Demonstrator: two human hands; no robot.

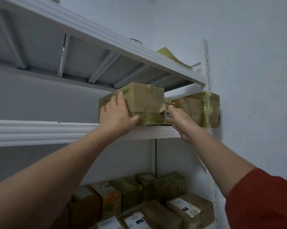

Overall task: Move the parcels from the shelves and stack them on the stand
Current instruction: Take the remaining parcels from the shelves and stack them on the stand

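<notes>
- Person stands facing a white rack, both bare arms raised to the middle shelf (40, 131)
- Brown cardboard box (144, 103) sits on that shelf toward its right end, flat on its base, near corner turned toward the viewer; green tape along the lower front edge, a torn flap hanging at the right corner
- Left hand (116, 114) grips the box's near left corner: fingers spread over the left face, thumb wrapped across the lower front edge
- Right hand (180, 121) is up at the box's right side, thumb pointing upward just beside the torn flap; its fingers are hidden behind the hand, so cannot tell whether they are apart or closed, nor whether they touch the box
- Small parcel (167, 113) with a white label sits between the box and a taped parcel (199, 109), which stands at the shelf's right end by the wall (255, 63)
- Red sleeve (263, 200) on the right arm, pushed up past the forearm
- Top shelf (106, 42) carries a yellow-green sheet (170, 57) near its right end
- Lower down, more parcels (139, 204) with white labels packed close together
</notes>
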